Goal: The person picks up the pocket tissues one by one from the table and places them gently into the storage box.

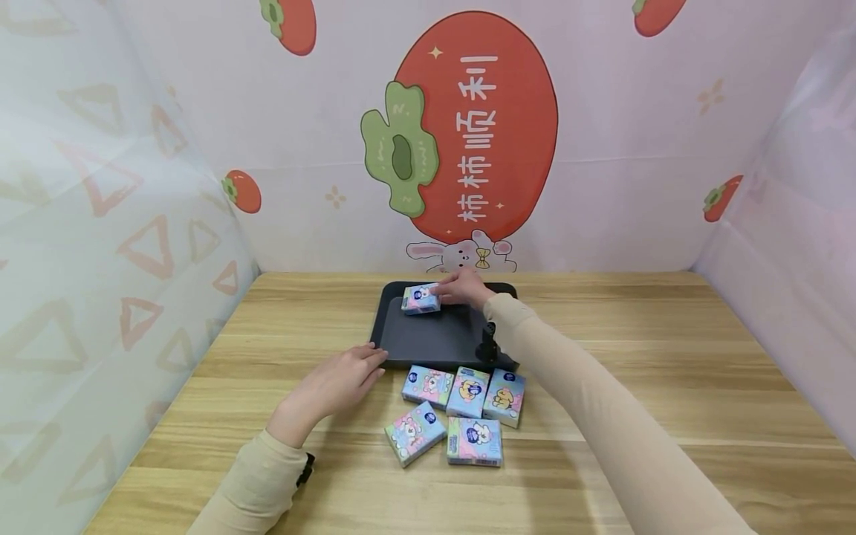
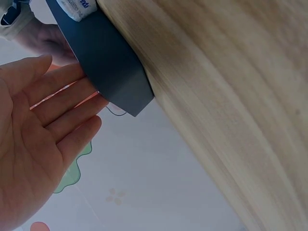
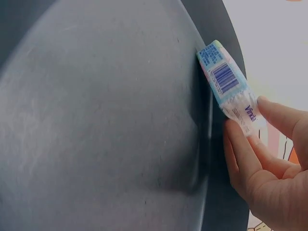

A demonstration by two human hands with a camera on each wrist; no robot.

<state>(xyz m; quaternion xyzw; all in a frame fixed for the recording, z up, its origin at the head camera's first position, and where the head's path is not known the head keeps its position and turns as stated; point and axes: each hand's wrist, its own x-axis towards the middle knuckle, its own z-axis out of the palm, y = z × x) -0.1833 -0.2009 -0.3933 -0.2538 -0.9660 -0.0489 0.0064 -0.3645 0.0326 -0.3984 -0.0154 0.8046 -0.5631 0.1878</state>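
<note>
At the far left corner of a dark baking tray (image 1: 428, 338), my right hand (image 1: 463, 288) pinches a small tissue pack (image 1: 421, 299) by its end. In the right wrist view the thumb and fingertips grip the pack's crinkled white end (image 3: 243, 113), and its barcode side faces the camera. My left hand (image 1: 348, 377) rests at the tray's near left corner, its straight fingers (image 2: 72, 98) touching the outer wall. Just in front of the tray lie several more tissue packs (image 1: 428, 386), blue and pink with cartoon animals.
The tray stands on a wood-grain table (image 1: 628, 334), near its back edge. Behind rises a pale backdrop (image 1: 602, 208) with a big red persimmon print (image 1: 495, 148). A patterned side sheet (image 1: 114, 223) hangs at the left.
</note>
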